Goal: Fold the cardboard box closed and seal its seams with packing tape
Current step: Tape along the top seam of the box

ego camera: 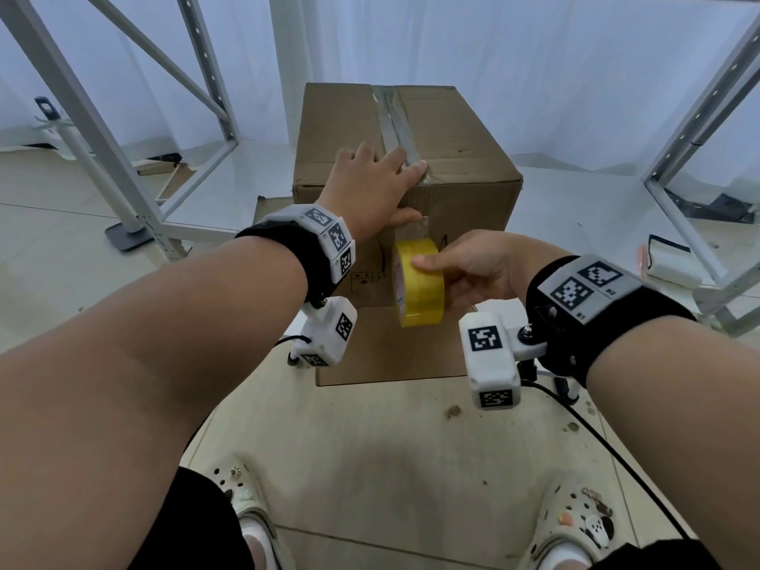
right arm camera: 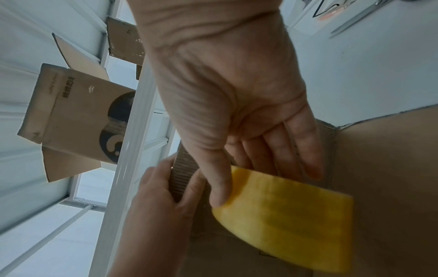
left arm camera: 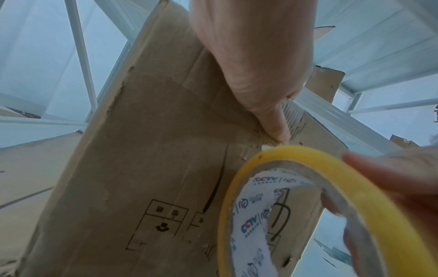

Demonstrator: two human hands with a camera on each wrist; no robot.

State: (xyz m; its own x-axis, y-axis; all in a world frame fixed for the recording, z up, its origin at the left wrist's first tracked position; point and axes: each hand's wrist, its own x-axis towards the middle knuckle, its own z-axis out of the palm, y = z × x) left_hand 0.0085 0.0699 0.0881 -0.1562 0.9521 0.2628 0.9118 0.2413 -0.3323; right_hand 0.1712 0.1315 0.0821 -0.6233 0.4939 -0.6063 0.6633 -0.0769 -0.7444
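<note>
box (ego camera: 452, 129) closed; l hand (ego camera: 372, 187) presses tape; r hand (ego camera: 473, 269) holds roll (ego camera: 419, 281)

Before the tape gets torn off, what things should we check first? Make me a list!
1. Top flaps of the box lie flat and shut: ok.
2. Tape strip runs along the top seam and over the near edge: ok.
3. Left hand presses the strip down at the near edge, thumb on the front face: ok.
4. Right hand has a firm grip on the yellow tape roll, thumb on the outside, fingers through the core: ok.
5. Strip stuck smooth, with no bubbles: cannot tell.
6. Scissors or a cutter within reach: cannot tell.
</note>
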